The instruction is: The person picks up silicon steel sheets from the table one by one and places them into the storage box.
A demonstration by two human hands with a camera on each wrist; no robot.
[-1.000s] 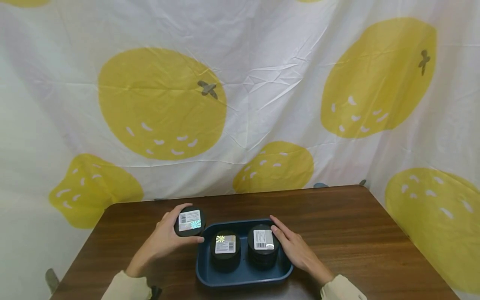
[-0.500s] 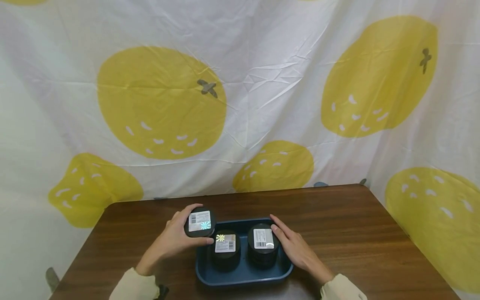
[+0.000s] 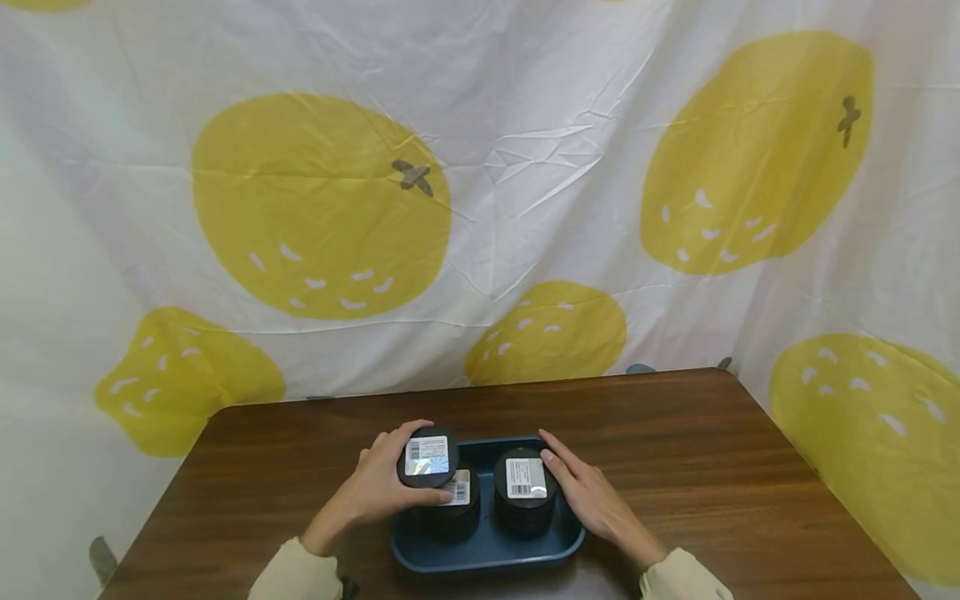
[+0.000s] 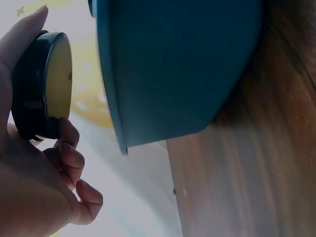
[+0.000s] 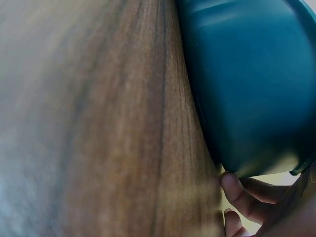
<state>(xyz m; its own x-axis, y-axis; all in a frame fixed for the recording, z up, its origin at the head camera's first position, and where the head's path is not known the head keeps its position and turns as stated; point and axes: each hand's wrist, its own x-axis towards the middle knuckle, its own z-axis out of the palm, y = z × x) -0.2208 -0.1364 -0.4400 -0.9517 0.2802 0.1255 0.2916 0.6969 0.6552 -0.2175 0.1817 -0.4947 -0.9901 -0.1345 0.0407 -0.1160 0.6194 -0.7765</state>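
Note:
A low, round black container (image 3: pixel 427 456) with a white label on top is gripped at its side by my left hand (image 3: pixel 375 490). It is held over the left stack of black containers (image 3: pixel 453 523) in a blue tray (image 3: pixel 489 553), partly covering its label. In the left wrist view, the underside of the held container (image 4: pixel 59 79) looks yellowish. A second labelled black stack (image 3: pixel 525 492) stands in the tray's right half. My right hand (image 3: pixel 592 500) holds the tray's right end, thumb over the rim and fingers outside; the right wrist view shows curled fingertips beside the tray wall (image 5: pixel 252 89).
The tray stands on a dark brown wooden table (image 3: pixel 675 450), near its front edge. A white curtain (image 3: pixel 510 108) with yellow fruit prints hangs behind the table and along its sides.
My left hand has moved right with the black container, from beside the tray's left rim to over the left stack. The right hand and the tray have stayed in place.

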